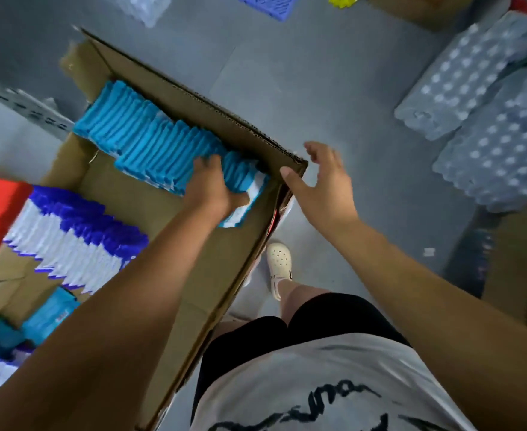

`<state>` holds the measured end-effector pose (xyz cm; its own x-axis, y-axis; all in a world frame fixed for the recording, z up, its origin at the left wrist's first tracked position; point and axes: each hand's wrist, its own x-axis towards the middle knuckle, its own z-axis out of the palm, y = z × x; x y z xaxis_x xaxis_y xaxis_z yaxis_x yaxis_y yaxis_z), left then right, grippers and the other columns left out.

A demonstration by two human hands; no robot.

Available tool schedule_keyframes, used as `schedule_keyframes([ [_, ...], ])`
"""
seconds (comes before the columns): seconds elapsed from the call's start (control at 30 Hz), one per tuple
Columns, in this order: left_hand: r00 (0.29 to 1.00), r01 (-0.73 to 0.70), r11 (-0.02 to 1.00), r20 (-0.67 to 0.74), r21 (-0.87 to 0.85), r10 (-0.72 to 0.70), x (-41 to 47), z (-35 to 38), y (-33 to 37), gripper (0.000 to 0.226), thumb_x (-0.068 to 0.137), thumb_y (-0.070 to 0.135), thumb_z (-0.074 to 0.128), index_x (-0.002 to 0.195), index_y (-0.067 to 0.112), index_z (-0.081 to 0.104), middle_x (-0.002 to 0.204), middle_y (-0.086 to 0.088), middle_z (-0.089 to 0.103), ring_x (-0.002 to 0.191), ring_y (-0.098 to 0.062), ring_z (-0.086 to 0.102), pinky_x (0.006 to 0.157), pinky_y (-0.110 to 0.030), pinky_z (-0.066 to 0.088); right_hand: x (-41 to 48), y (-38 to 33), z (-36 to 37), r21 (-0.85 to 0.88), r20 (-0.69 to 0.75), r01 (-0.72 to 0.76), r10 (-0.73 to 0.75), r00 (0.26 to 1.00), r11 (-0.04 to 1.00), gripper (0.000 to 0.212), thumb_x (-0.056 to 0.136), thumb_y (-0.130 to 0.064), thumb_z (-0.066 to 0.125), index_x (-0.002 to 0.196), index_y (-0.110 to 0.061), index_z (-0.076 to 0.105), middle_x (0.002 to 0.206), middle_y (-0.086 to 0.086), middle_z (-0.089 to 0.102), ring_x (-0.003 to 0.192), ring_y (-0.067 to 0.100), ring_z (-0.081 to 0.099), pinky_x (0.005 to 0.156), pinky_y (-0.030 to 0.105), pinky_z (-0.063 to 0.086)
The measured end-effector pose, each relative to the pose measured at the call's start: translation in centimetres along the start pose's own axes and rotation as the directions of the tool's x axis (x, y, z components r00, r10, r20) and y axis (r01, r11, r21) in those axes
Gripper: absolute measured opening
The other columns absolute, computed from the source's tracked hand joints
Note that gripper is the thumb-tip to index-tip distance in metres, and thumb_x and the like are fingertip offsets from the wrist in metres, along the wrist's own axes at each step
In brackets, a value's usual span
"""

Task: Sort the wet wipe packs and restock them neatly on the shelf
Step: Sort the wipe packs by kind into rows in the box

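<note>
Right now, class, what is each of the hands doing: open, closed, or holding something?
Left hand: grips light-blue wipe packs in the cardboard box.
Right hand: open, holds nothing.

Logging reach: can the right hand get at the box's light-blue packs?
Probably yes: the right hand hovers open beside the open-topped box, light-blue packs just inside; the left hand has its grip on the nearest.

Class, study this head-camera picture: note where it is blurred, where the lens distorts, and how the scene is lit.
Head view: motion blur smears the far corner of the cardboard box and softens the light-blue packs; head view: wide-angle stretch swells the forearms toward the lower corners; head view: soft, even, bluish light, no glare.
</note>
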<state>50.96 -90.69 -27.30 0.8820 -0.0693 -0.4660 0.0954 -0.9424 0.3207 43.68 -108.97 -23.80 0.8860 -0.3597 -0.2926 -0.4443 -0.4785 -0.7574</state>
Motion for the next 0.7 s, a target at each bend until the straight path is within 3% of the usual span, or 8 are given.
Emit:
schedule_keyframes([
  [0.13,0.991,-0.127,0.992,-0.043,0.029,0.128,1.5,1.8,0.0,0.087,0.072,0.045,0.084,0.145,0.013,0.050,0.139,-0.017,0.051,0.122,-0.041,0.056,0.100,-0.045,0.045,1.2,-0.6,-0.1,-0.015,0.081,-0.015,0.016,0.997,1.000,0.028,0.100,-0.029,0.056,0.125,-0.016,0.060,0.114,0.003,0.067,0.104,0.021,0.059,0.089,0.030,0.048],
  [0.27,0.959,-0.235,0.967,-0.141,0.097,0.248,0.7,3.0,-1.2,0.092,0.081,0.059,0.075,0.155,0.016,0.042,0.158,-0.012,0.044,0.151,-0.036,0.029,0.118,-0.053,0.021,1.2,-1.2,-0.8,-0.155,0.131,0.088,-0.068,0.989,0.984,0.031,0.100,-0.025,0.054,0.129,-0.014,0.058,0.120,0.005,0.066,0.108,0.024,0.059,0.086,0.026,0.044],
  [0.33,0.932,-0.182,0.983,-0.323,-0.025,0.164,-0.6,3.5,-1.9,0.083,0.087,0.059,0.069,0.153,0.014,0.045,0.164,-0.011,0.035,0.153,-0.036,0.025,0.121,-0.054,0.016,1.3,-2.1,-1.0,-0.225,0.184,0.184,-0.143,0.972,0.957,0.033,0.099,-0.025,0.055,0.131,-0.017,0.056,0.119,0.005,0.064,0.105,0.026,0.059,0.085,0.030,0.048],
  [0.4,0.864,-0.103,0.957,-0.501,-0.272,-0.049,-2.0,3.6,-2.6,0.075,0.094,0.053,0.063,0.152,0.008,0.046,0.165,-0.016,0.032,0.153,-0.036,0.027,0.122,-0.050,0.018,1.8,-3.5,-1.0,-0.311,0.247,0.268,-0.195,0.949,0.912,0.032,0.098,-0.025,0.054,0.129,-0.019,0.054,0.113,0.005,0.062,0.099,0.026,0.059,0.081,0.038,0.052],
  [0.47,0.797,0.063,0.809,-0.458,-0.584,-0.393,-2.7,2.8,-3.4,0.079,0.096,0.050,0.059,0.155,0.002,0.038,0.166,-0.019,0.027,0.153,-0.034,0.025,0.124,-0.040,0.016,2.6,-5.2,-0.7,-0.419,0.315,0.351,-0.229,0.921,0.837,0.028,0.099,-0.028,0.052,0.126,-0.018,0.051,0.109,0.004,0.061,0.093,0.026,0.058,0.074,0.037,0.051],
  [0.53,0.689,0.254,0.545,-0.246,-0.799,-0.681,-1.8,2.0,-5.2,0.082,0.099,0.051,0.057,0.159,0.002,0.029,0.166,-0.019,0.025,0.154,-0.032,0.024,0.124,-0.036,0.013,3.9,-7.0,0.1,-0.490,0.372,0.408,-0.238,0.897,0.770,0.026,0.100,-0.031,0.052,0.121,-0.016,0.049,0.105,0.005,0.060,0.090,0.027,0.058,0.070,0.035,0.048],
  [0.6,0.620,0.325,0.347,-0.079,-0.880,-0.781,-0.5,1.8,-7.5,0.082,0.102,0.055,0.052,0.161,0.005,0.023,0.168,-0.018,0.023,0.154,-0.031,0.022,0.126,-0.042,0.014,5.3,-8.7,1.3,-0.522,0.435,0.447,-0.225,0.872,0.726,0.028,0.100,-0.032,0.053,0.121,-0.015,0.047,0.103,0.005,0.060,0.091,0.028,0.059,0.071,0.036,0.048],
  [0.7,0.657,0.250,0.122,0.076,-0.960,-0.750,1.1,1.1,-9.1,0.079,0.102,0.061,0.045,0.163,0.016,0.021,0.169,-0.007,0.023,0.154,-0.026,0.024,0.124,-0.039,0.017,7.5,-10.8,3.3,-0.533,0.510,0.458,-0.162,0.845,0.711,0.036,0.100,-0.034,0.056,0.126,-0.012,0.043,0.105,0.010,0.060,0.092,0.029,0.058,0.072,0.035,0.045],
])
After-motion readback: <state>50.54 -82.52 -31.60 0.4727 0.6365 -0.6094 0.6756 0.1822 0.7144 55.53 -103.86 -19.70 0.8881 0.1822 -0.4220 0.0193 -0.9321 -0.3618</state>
